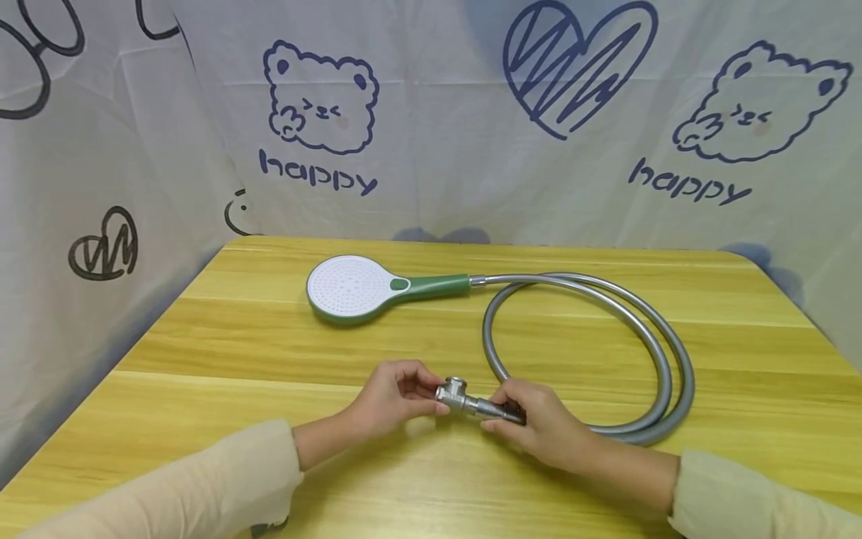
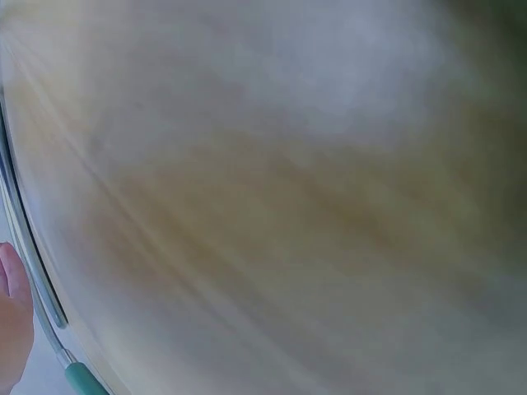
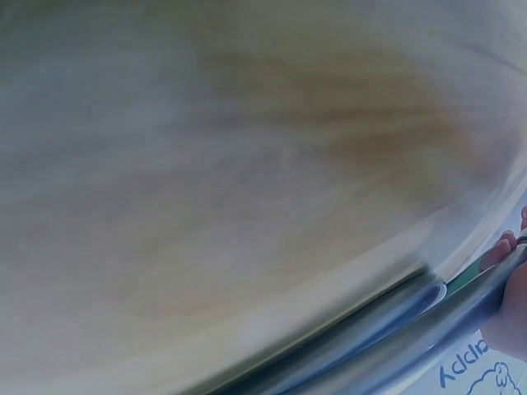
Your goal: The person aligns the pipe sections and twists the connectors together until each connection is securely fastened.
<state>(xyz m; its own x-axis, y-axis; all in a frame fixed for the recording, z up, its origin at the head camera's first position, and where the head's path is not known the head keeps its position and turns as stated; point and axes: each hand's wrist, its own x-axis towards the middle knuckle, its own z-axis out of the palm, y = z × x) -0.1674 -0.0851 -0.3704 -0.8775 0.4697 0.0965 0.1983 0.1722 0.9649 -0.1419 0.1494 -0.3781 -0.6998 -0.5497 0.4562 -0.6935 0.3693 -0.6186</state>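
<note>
My left hand pinches the outer end of a small silver T-shaped pipe fitting between thumb and fingers. Lined up with its other end is the metal end connector of a shower hose, gripped by my right hand. I cannot tell how far the two pieces are joined. The grey hose loops on the table behind the right hand and runs to a green-and-white shower head, which lies spray face up. In the right wrist view the hose crosses low, beside part of a hand.
The wooden table carries everything. White cloth with drawings hangs behind and at the sides. A dark object peeks out under the left sleeve. Blurred pale fabric fills most of both wrist views.
</note>
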